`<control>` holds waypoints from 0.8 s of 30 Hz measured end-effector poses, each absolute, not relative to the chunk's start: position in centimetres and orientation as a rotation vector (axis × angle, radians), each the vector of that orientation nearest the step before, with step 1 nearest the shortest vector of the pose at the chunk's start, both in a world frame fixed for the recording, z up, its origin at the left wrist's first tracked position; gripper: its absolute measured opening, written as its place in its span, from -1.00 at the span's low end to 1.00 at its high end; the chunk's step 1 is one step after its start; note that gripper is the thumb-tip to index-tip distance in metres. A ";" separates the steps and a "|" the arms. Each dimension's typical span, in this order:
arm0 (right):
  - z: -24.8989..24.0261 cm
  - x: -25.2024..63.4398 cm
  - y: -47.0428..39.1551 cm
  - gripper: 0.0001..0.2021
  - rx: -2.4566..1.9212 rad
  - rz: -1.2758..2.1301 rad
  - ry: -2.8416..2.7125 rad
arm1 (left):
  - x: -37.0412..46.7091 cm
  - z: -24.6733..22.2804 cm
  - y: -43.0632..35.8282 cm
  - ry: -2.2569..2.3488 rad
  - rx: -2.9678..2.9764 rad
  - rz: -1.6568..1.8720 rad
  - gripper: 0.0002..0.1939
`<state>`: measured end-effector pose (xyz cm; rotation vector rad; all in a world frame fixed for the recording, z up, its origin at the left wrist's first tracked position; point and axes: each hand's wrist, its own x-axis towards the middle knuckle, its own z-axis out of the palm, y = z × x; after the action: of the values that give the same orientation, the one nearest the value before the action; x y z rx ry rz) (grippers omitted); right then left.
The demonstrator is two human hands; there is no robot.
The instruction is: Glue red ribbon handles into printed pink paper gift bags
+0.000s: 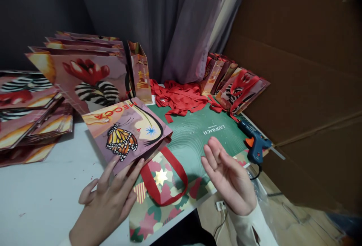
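Butterfly bag (128,133) just ahead of nearer left hand (106,200), spread against its edge; right hand (230,180) farther rightward, empty, cupped.

1. One left hand (109,197) and one right hand (233,180).
2. One butterfly bag (130,131), near, and one red loop (177,164).
3. One blue glue gun (256,148), right.
4. One thin bag (142,74), far.
5. At least four big bags (93,80), far left.
6. Lots of flat bags (34,125), left, too many to count.
7. One heap of red ribbons (181,97), too tangled to count.
8. A few bags (226,93), far right, partly hidden.
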<state>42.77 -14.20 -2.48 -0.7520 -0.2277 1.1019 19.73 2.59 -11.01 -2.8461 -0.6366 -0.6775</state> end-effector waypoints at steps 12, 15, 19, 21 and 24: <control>-3.1 45.5 -16.0 -0.75 -0.652 0.979 -0.262 | 19.7 -9.9 0.5 -0.457 -3.055 -0.870 -0.38; -3.7 45.7 -16.9 -0.71 -0.657 0.923 -0.221 | 22.5 -7.5 -3.6 -0.649 -3.327 -0.975 -0.37; -4.1 44.6 -17.9 -0.67 -0.665 0.861 -0.164 | 29.6 -5.0 -9.3 -0.832 -3.717 -1.387 -0.39; -4.1 43.9 -18.6 -0.63 -0.685 0.832 -0.160 | 33.8 -4.9 -11.6 -1.037 -3.896 -1.638 -0.41; -4.3 43.8 -20.0 -0.58 -0.754 0.709 -0.155 | 38.9 -6.2 -14.5 -0.889 -4.246 -1.811 -0.40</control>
<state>43.77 -20.04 -4.34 -0.7535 -0.1548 0.7093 38.90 -14.51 -6.23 -4.2462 -0.8885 -1.8108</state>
